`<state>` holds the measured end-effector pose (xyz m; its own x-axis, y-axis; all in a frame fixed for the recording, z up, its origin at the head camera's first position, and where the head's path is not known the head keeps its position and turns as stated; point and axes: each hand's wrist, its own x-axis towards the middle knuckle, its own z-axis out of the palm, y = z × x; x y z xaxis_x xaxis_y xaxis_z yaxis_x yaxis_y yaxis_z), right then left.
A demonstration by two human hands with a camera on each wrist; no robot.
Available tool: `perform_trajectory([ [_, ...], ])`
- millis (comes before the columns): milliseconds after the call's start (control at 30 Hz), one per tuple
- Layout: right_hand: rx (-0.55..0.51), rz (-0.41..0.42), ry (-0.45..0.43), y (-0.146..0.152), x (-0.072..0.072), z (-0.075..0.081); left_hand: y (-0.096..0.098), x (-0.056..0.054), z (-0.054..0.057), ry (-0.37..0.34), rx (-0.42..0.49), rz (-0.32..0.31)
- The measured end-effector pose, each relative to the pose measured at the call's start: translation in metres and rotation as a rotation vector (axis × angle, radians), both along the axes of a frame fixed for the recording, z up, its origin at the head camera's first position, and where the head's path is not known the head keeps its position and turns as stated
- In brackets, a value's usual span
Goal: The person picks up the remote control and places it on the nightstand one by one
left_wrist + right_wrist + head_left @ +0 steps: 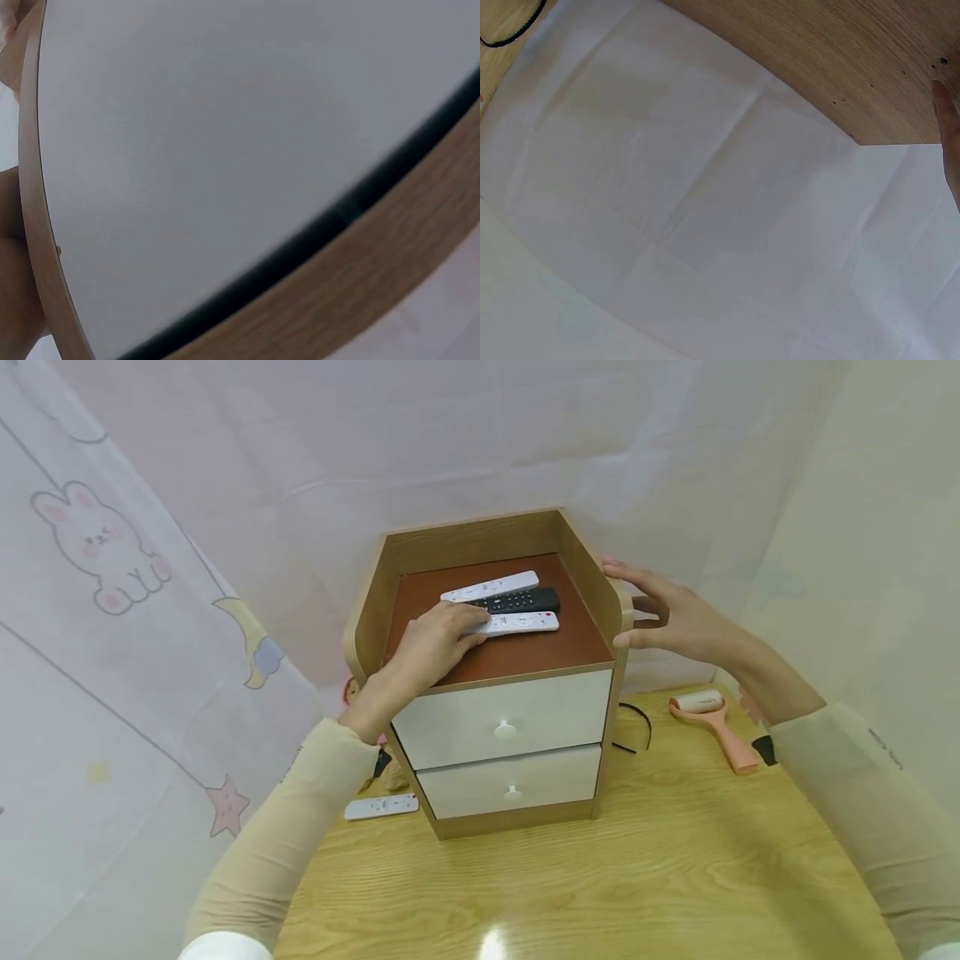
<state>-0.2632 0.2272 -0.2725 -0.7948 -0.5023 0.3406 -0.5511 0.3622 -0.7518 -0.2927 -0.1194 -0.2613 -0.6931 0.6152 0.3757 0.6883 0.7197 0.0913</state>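
Observation:
A small wooden cabinet [501, 677] with two white drawers stands on the table. On its brown top lie a white remote control [491, 585] at the back, a black remote control [528, 602] in the middle and another white remote control [532, 622] in front. My left hand [442, 639] reaches over the top and pinches the front white remote near its left end, hiding that end. At the cabinet's right side panel, my right hand [667, 614] has its fingers spread, fingertips right at the panel. The left wrist view is mostly filled by a white drawer front [240, 150].
Left of the cabinet, a third white remote [381, 807] lies on the wooden table [555, 885], near small items partly hidden by the left arm. To the right are a black headband [647, 722] and a pink-handled lint roller [720, 727]. Printed cloth hangs behind.

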Motion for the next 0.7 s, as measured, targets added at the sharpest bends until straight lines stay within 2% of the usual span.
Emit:
perform_trajectory([
  [100, 0.005, -0.009, -0.01, 0.001, 0.0, -0.001, 0.0, 0.006, 0.001, 0.024, -0.036, 0.03],
  [167, 0.005, -0.013, -0.017, 0.002, 0.001, -0.004, -0.003, 0.019, 0.003, 0.085, -0.045, 0.034],
  [233, 0.008, -0.021, -0.023, 0.002, 0.003, -0.006, -0.009, 0.037, 0.005, 0.184, -0.004, 0.009],
  [367, 0.001, -0.017, -0.025, 0.003, 0.005, -0.007, -0.031, 0.081, 0.005, 0.42, 0.195, -0.091],
  [467, -0.004, -0.012, -0.015, 0.003, 0.006, -0.005, -0.051, 0.111, 0.002, 0.526, 0.386, -0.096],
  [567, -0.01, -0.009, -0.001, 0.004, 0.008, -0.004, -0.073, 0.132, -0.008, 0.564, 0.57, -0.078],
  [633, -0.019, -0.005, 0.004, 0.004, 0.009, -0.004, -0.088, 0.139, -0.019, 0.562, 0.64, -0.058],
  [700, -0.029, 0.002, 0.001, 0.004, 0.01, -0.005, -0.105, 0.14, -0.033, 0.531, 0.668, -0.033],
])
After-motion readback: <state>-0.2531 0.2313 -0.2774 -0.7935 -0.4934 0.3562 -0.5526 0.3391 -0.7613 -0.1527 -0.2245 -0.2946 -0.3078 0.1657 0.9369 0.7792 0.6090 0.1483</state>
